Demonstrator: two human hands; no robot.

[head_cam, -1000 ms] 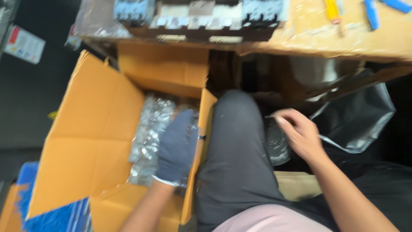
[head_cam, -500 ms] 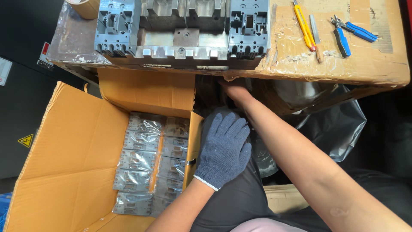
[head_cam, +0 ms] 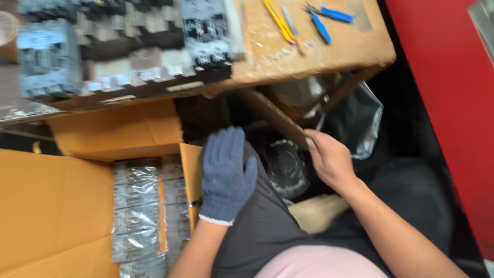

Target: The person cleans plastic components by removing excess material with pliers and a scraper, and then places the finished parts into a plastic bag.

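Head view: gloved left hand [head_cam: 226,175] open, flat on the near thigh beside the open carton [head_cam: 67,206] of bagged parts [head_cam: 141,206]; bare right hand [head_cam: 329,157] gripping a cardboard strip [head_cam: 275,116] under the counter [head_cam: 309,51]; judged step: reaching below, steady pull needed.

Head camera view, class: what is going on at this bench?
A seated person's gloved left hand rests on the flap of an open cardboard box holding clear-wrapped packets. Their bare right hand touches a cardboard flap under the workbench, where grey moulded parts and blue-handled pliers lie.
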